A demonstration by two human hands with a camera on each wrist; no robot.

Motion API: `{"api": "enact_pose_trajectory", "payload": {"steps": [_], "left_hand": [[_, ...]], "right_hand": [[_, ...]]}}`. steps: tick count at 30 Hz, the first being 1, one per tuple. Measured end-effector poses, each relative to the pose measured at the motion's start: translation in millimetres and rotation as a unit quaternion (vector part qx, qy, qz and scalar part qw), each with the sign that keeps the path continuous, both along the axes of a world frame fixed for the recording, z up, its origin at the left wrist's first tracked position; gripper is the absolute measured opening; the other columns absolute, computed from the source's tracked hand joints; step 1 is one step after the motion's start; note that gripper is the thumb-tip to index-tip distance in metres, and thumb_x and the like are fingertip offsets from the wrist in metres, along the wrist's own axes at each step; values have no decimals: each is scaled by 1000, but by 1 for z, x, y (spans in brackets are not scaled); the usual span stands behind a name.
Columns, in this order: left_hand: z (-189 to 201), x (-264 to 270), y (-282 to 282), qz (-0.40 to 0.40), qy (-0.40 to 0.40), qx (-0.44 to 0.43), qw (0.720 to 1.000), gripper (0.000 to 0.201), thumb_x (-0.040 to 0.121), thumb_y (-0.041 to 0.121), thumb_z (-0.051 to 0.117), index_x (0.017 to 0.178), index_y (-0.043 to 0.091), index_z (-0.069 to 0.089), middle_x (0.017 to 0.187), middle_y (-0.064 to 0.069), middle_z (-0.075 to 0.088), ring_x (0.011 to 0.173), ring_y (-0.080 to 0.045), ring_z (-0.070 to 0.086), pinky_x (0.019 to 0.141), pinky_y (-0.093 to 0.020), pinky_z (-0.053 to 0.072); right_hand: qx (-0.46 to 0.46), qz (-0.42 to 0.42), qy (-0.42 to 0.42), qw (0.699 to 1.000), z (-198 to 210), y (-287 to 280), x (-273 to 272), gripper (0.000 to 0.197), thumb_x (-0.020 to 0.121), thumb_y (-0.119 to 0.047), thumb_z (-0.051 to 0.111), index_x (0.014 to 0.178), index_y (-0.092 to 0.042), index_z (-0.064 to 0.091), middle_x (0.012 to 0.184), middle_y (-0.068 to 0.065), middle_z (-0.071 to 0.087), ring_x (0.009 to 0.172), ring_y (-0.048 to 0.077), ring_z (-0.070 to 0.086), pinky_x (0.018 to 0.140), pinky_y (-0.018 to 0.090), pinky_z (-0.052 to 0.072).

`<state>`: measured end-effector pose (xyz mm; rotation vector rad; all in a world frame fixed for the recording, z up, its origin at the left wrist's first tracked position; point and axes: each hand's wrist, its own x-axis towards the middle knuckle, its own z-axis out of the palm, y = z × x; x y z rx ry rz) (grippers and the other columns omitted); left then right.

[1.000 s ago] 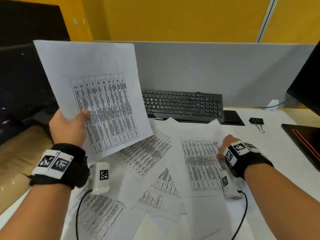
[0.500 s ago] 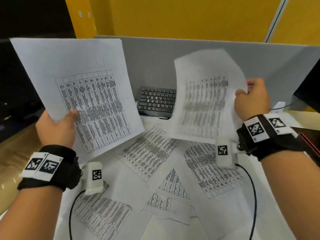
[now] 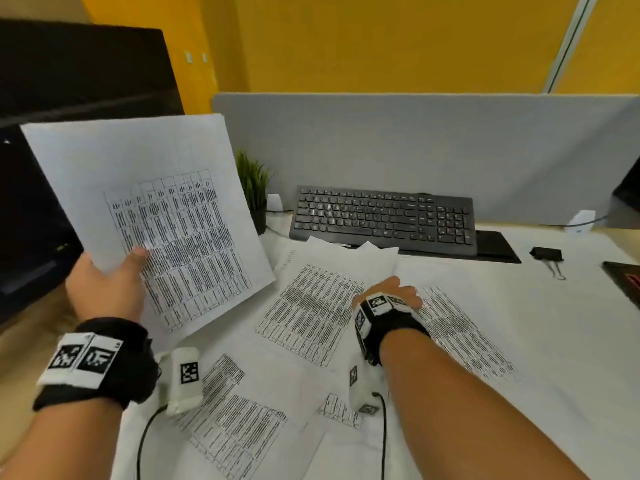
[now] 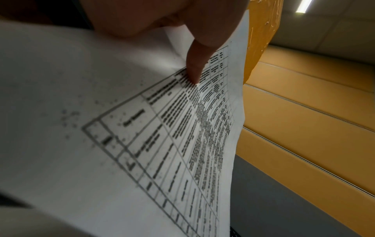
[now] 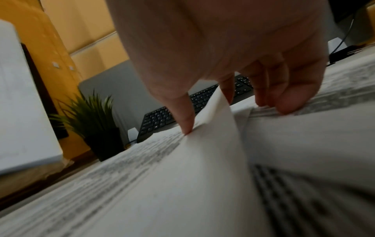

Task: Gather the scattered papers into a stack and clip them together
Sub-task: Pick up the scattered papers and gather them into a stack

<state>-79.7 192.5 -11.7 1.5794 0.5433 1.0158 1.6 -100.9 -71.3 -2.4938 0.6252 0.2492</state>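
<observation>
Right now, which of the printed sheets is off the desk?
Only the sheet that the left hand holds up at the desk's left edge, thumb on its table; the other sheets lie on the desk.

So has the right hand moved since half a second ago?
Yes. The right hand has dropped from up in front of the grey partition to the papers on the desk, below the keyboard.

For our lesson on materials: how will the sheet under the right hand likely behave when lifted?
Probably floppy: the sheet already curls up between the right hand's fingers. Likely light, being thin. It may slide on the papers beneath.
</observation>
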Motion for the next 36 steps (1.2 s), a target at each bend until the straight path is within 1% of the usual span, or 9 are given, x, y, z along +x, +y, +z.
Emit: {"api": "enact_pose_trajectory", "payload": {"steps": [4, 9, 14, 17, 19, 24, 30, 33, 36], "left_hand": [[1, -2, -5, -10, 13, 21, 1000, 39, 85, 18, 66, 123, 13, 59, 112, 1, 61, 101, -14, 57, 88, -26, 42], [5, -3, -11, -18, 24, 35, 999, 38, 85, 16, 66, 123, 11, 59, 108, 2, 59, 101, -13, 55, 87, -26, 41], [7, -1, -10, -32, 16, 28, 999, 36, 86, 15, 64, 122, 14, 59, 107, 5, 59, 101, -13, 56, 87, -28, 42], [6, 5, -17, -44, 21, 20, 999, 35, 86, 15, 63, 121, 16, 59, 107, 6, 60, 100, -13, 56, 87, -30, 43], [6, 11, -26, -60, 23, 16, 998, 34, 86, 15, 63, 120, 15, 60, 106, 4, 61, 98, -16, 58, 87, -32, 45], [5, 25, -50, -89, 68, 13, 994, 24, 86, 8, 61, 109, 1, 63, 100, -9, 63, 92, -22, 58, 80, -31, 43], [19, 19, -104, -235, 78, -3, 969, 23, 87, -1, 56, 108, -7, 59, 96, -8, 63, 84, -16, 59, 82, -26, 45], [15, 18, -113, -319, 91, -57, 942, 40, 75, 24, 69, 112, 10, 66, 111, -6, 70, 105, -25, 65, 97, -47, 47], [10, 13, -119, -373, 81, -166, 909, 54, 75, 60, 59, 114, 23, 63, 111, 5, 70, 103, -13, 66, 91, -38, 49]], "right_hand": [[-46, -1, 12, 999, 1, 17, 3, 51, 85, -24, 56, 126, -13, 28, 128, 21, 38, 118, 38, 38, 94, 49, 41], [93, -34, -87, 991, -2, 18, 7, 71, 83, -19, 61, 134, -14, 12, 121, 21, 49, 104, 35, 54, 89, 46, 46], [272, -96, -263, 921, 72, -21, 17, 66, 87, -2, 56, 142, -12, 21, 126, 17, 53, 95, 30, 57, 71, 29, 44], [234, 67, -332, 911, 136, -38, 14, 43, 83, 0, 63, 122, -16, 53, 116, 7, 62, 99, 24, 60, 64, 22, 45], [233, 227, -328, 887, 173, -47, -8, 31, 78, 2, 67, 99, -21, 65, 105, 5, 69, 99, 27, 65, 79, 34, 54], [419, 430, -250, 760, 224, -57, -64, 34, 68, 7, 63, 100, -5, 66, 89, 6, 74, 80, 23, 69, 75, 37, 58], [307, 236, -293, 874, 172, -56, 3, 33, 75, -10, 73, 108, -11, 66, 105, 10, 71, 96, 29, 67, 89, 50, 53], [290, 180, -257, 904, 135, -62, 25, 49, 71, -22, 71, 118, -13, 61, 119, 10, 66, 108, 30, 62, 97, 49, 47], [316, 145, -225, 910, 116, -67, 33, 59, 64, -25, 68, 120, -14, 57, 116, 7, 66, 105, 27, 63, 97, 48, 48]]}}
